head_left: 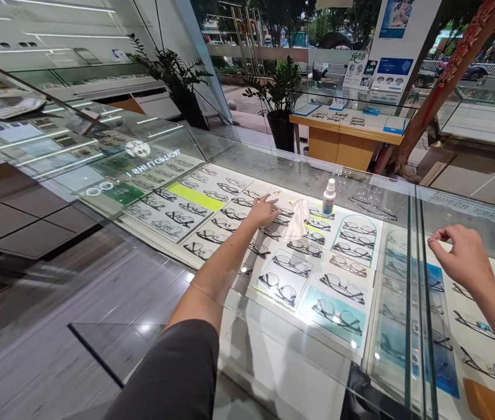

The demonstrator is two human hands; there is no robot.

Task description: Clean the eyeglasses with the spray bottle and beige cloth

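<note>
My left hand reaches over the glass display counter, fingers spread and nothing held, just left of a crumpled pale cloth. A small white spray bottle stands upright on the glass, right of the cloth. Over the right part of the counter hovers my right hand, its fingers curled with thumb and index tips close together; whether anything is between them cannot be made out. A pair of thin-framed glasses lies behind, between the bottle and my right hand.
Rows of eyeglasses show under the glass. Upright glass edges cross the counter near my right hand. Behind it stand a potted plant and a wooden display table. An orange-brown object sits at the lower right.
</note>
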